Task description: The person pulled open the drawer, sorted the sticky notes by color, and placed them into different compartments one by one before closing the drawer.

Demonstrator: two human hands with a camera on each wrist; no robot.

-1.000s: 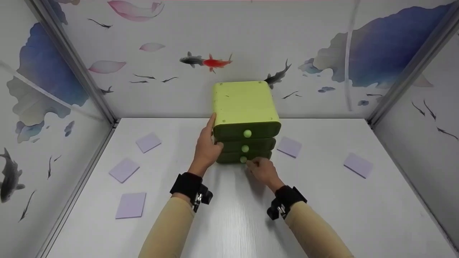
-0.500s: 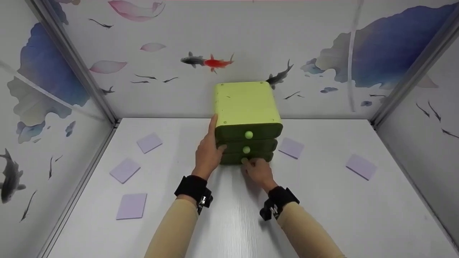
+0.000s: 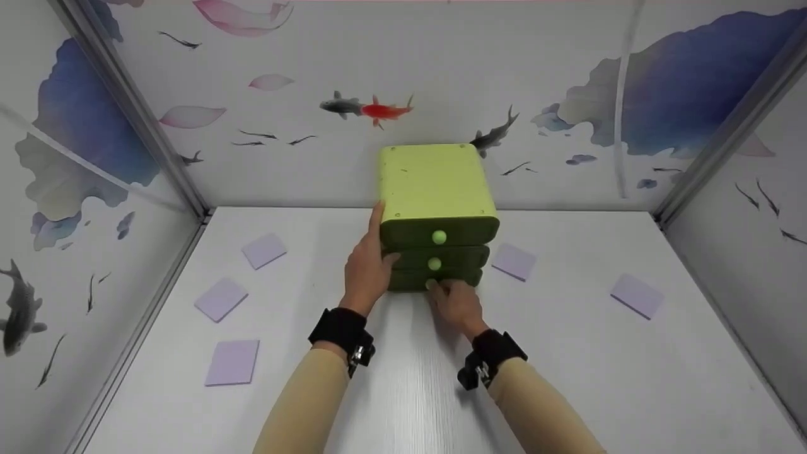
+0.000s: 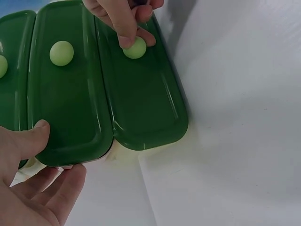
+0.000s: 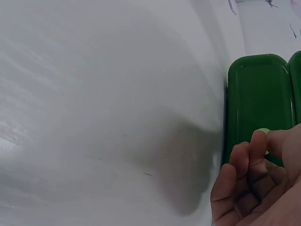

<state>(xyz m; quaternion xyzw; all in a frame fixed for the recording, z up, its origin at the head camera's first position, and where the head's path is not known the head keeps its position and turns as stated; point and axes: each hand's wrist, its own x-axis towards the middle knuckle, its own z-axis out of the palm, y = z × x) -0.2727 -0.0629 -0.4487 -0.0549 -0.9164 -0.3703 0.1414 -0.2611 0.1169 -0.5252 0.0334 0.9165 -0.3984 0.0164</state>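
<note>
A small desktop drawer cabinet [image 3: 435, 183] with a lime-green top and dark green drawer fronts stands at the back of the table. Its drawers are stacked, each with a pale green round knob. My left hand [image 3: 367, 268] grips the cabinet's left side; in the left wrist view the thumb [image 4: 34, 140] lies on the middle drawer's front, the fingers around its edge. At the bottom drawer [image 4: 146, 99], my right hand [image 3: 457, 306] pinches the knob [image 4: 135, 48] between thumb and finger. From the right wrist, that knob is mostly hidden by the fingertips.
Several flat lilac squares lie on the white table [image 3: 403, 403]: some at the left, such as one square [image 3: 232, 362] near the front, one square [image 3: 514, 261] right of the cabinet, another square [image 3: 637, 296] farther right. A painted wall [image 3: 536, 75] rises close behind the cabinet.
My right hand has moved slightly left and in, from beside the bottom knob to pinching it. My left hand stays on the cabinet's side. The drawers look unmoved.
</note>
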